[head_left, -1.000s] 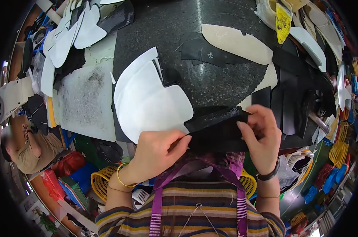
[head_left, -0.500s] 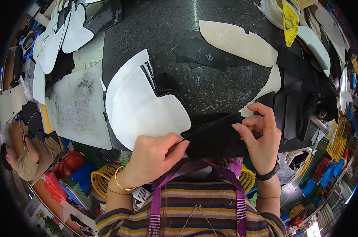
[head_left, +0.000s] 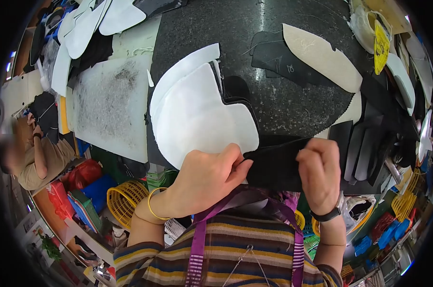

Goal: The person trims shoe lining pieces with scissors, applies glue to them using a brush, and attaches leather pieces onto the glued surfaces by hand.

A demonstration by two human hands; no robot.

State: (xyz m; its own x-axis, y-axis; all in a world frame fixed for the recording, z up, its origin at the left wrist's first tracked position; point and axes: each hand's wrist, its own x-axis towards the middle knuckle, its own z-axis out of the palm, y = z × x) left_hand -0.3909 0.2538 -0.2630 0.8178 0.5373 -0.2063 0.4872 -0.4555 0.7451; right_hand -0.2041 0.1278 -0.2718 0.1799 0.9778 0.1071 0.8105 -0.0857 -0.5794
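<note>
A black fabric piece lies at the near edge of the dark table, between my two hands. My left hand pinches its left end, thumb against curled fingers, beside the lower edge of a stack of white curved pieces. On the fabric's right end is my right hand, its fingers curled down and slightly blurred, closed on the fabric. Black pieces show beneath the white stack.
A beige piece overlaps dark pieces farther back on the table. Black strips lie at the right, a stained white board at the left. A person sits far left. Yellow baskets stand below.
The view has shifted, so the table items appear farther right. The black fabric's folded-over flap has been laid down, and my right hand has changed from a spread pinch to curled fingers.
</note>
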